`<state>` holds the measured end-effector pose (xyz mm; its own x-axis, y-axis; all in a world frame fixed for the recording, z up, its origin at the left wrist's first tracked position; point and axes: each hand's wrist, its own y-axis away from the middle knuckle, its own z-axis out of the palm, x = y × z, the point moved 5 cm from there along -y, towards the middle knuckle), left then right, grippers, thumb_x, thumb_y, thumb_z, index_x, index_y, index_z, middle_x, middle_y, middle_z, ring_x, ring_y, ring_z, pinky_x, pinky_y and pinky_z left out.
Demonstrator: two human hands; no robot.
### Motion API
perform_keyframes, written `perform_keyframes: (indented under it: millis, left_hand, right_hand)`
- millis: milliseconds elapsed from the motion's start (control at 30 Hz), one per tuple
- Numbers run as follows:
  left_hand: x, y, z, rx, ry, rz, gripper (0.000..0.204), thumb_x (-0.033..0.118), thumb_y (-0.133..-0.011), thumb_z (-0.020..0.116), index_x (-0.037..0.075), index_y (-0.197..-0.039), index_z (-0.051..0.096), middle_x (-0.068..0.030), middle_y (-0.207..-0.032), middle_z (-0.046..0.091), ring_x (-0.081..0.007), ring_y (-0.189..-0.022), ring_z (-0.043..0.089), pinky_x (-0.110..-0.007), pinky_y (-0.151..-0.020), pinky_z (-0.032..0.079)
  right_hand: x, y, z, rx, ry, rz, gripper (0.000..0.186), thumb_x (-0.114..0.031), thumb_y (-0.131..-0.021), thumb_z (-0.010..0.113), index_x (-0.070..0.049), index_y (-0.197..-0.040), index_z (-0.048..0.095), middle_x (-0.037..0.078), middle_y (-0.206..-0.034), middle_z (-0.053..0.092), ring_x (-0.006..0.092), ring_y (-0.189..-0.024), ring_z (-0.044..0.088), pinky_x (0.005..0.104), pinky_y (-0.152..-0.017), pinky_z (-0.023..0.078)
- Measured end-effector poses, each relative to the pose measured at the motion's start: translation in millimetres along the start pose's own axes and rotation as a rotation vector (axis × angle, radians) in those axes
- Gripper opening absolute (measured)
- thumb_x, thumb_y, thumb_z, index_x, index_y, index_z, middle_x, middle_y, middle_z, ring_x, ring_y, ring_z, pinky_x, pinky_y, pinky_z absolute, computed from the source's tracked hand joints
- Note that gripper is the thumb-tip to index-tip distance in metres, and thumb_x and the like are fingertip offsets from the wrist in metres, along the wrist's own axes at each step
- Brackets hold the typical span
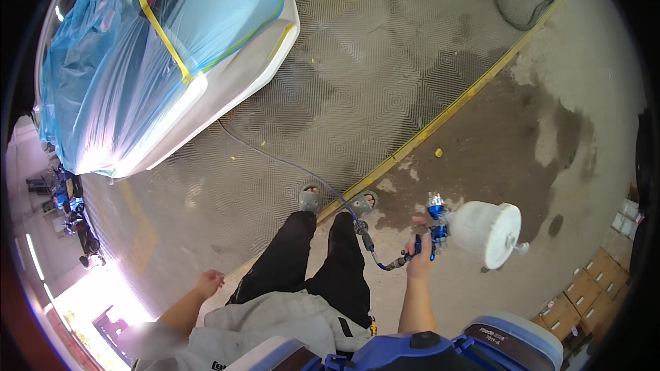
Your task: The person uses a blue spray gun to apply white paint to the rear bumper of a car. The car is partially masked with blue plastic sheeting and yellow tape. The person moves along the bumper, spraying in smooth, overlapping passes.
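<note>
My right hand (418, 264) is wrapped round the handle of a blue and silver spray gun (437, 223). A large white paint cup (485, 233) is fixed to the gun and lies to its right. From the gun's handle an air hose (275, 159) runs left past my feet toward the car. Beside my left thigh hangs my left hand (209, 283), its fingers loosely curled and slightly apart, with nothing seen in it.
A pale car body (258, 79) masked with blue plastic film (96, 89) and yellow tape stands at upper left. Patterned floor mats (371, 75) end at a yellow edge strip (454, 106) near my feet. Cardboard boxes (584, 295) are stacked at right; a dark hose (529, 20) lies far right.
</note>
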<state>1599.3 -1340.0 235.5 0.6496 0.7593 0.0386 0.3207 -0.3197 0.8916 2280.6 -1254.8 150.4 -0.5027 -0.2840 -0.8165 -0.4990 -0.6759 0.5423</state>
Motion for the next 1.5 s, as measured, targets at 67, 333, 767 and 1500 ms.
perform_keyframes:
  millis: [67,333,767,1500]
  left_hand:
    - [-5.0,12.9,23.4,-0.075,0.074,-0.116,0.027,0.023,-0.101,0.065,-0.002,-0.113,0.069,-0.0124,-0.092,0.075,-0.0186,-0.079,0.072,-0.033,-0.074,0.059]
    - [62.8,54.1,78.0,0.03,0.401,-0.143,0.027,0.019,-0.1,0.067,-0.003,-0.114,0.069,-0.0134,-0.092,0.075,-0.0215,-0.079,0.072,-0.035,-0.071,0.06]
    - [515.0,-28.6,24.5,0.16,0.358,0.177,0.036,0.029,-0.097,0.068,-0.001,-0.115,0.072,-0.0105,-0.095,0.074,-0.0159,-0.084,0.07,-0.032,-0.078,0.056]
    - [1002.3,-29.1,152.0,0.298,0.475,0.34,0.058,0.025,-0.089,0.074,0.009,-0.142,0.054,-0.0197,-0.131,0.065,-0.032,-0.111,0.07,-0.042,-0.096,0.056]
  right_hand:
    - [-41.3,-13.1,-6.5,-0.085,0.024,-0.044,0.046,-0.031,-0.104,0.055,0.002,-0.135,0.051,0.013,-0.124,0.066,0.0071,-0.053,0.043,0.0259,-0.05,0.041]
    - [-223.6,-79.0,16.6,-0.219,0.197,-0.127,0.085,-0.047,-0.097,0.064,-0.003,-0.16,0.027,0.015,-0.129,0.063,0.0094,-0.054,0.047,0.0261,-0.05,0.042]
    - [-481.1,-239.1,67.0,-0.241,0.193,-0.429,0.098,-0.054,-0.094,0.066,-0.002,-0.164,0.021,0.021,-0.125,0.061,0.008,-0.054,0.045,0.0231,-0.05,0.039]
    - [-820.1,-617.1,338.6,-0.714,-0.057,-0.315,0.054,-0.052,-0.109,0.036,-0.01,-0.14,0.046,0.013,-0.139,0.06,0.0111,-0.051,0.039,0.0282,-0.051,0.035]
